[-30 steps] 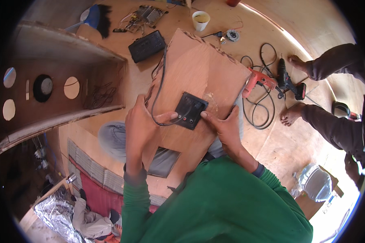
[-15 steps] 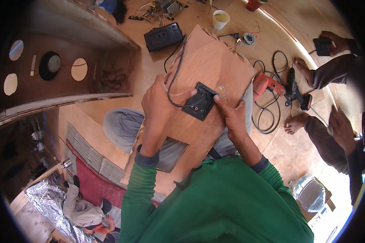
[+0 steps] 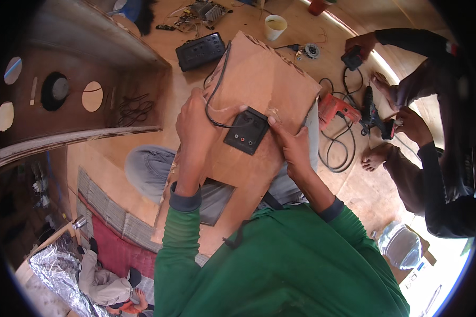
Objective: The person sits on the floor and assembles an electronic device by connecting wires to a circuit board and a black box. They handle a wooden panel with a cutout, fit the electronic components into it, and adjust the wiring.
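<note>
A plywood board (image 3: pixel 280 76) with a square cut-out lies tilted across my lap. Set against its face is a black jack plate (image 3: pixel 247 130) with several round sockets in a row and a dark cable (image 3: pixel 217 95) running up from it. My left hand (image 3: pixel 197 127) grips the board's left side, its thumb reaching over to the plate's upper left corner. At the right side, my right hand (image 3: pixel 295 145) clasps the board with its thumb on the plate's upper right edge. The other fingers of both hands are largely hidden.
Left stands a large wooden box (image 3: pixel 106 55) with round holes. Beyond the board are a black device (image 3: pixel 200 51) and a white cup (image 3: pixel 275 26). To the right lie a red corded drill (image 3: pixel 337 110) and a cordless drill (image 3: pixel 373 113), where a co-worker's hands (image 3: pixel 413 126) reach.
The co-worker leans in: one hand brings a dark block toward the drills, the other reaches the cordless drill. My hands keep their hold while the whole view shifts slightly.
</note>
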Tool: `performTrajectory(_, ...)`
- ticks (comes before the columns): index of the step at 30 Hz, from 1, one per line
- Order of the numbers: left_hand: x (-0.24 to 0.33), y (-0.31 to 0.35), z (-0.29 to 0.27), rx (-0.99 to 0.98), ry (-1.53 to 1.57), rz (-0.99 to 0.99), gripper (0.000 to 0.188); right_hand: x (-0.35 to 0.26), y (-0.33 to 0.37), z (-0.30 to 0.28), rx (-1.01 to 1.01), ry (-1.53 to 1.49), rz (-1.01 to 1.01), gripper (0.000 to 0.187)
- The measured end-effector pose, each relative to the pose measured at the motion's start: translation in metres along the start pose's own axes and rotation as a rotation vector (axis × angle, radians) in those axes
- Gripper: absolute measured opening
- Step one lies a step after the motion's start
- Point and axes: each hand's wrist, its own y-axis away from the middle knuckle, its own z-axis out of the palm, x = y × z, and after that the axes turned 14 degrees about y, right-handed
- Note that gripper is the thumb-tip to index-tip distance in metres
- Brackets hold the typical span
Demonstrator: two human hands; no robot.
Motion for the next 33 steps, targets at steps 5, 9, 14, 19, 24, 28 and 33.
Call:
performTrajectory(5, -0.007, 0.000, 0.014, 0.010, -0.005, 0.052, 0.083, 0.004, 0.001, 0.000, 0.151, 0.171, 0.050, 0.088)
performTrajectory(9, -0.008, -0.003, 0.012, -0.038, -0.077, -0.018, 0.079, 0.007, 0.001, 0.002, 0.112, 0.142, 0.045, 0.098)
performTrajectory(14, -0.010, -0.004, -0.002, -0.120, 0.008, -0.006, 0.080, 0.005, 0.009, -0.007, 0.075, 0.157, 0.033, 0.098)
performTrajectory(19, -0.021, 0.010, -0.022, -0.252, 0.044, -0.013, 0.092, 0.007, 0.027, -0.013, -0.025, 0.092, -0.074, 0.104)
performTrajectory(24, -0.027, 0.020, -0.023, -0.241, -0.023, -0.057, 0.096, 0.008, 0.036, -0.006, 0.076, 0.202, -0.153, 0.103)
performTrajectory(28, -0.028, 0.025, -0.024, -0.240, 0.005, -0.049, 0.097, 0.005, 0.045, -0.006, 0.085, 0.226, -0.122, 0.104)
performTrajectory(33, -0.036, 0.033, -0.035, -0.228, 0.082, 0.002, 0.092, 0.007, 0.067, 0.006, 0.170, 0.284, -0.199, 0.108)
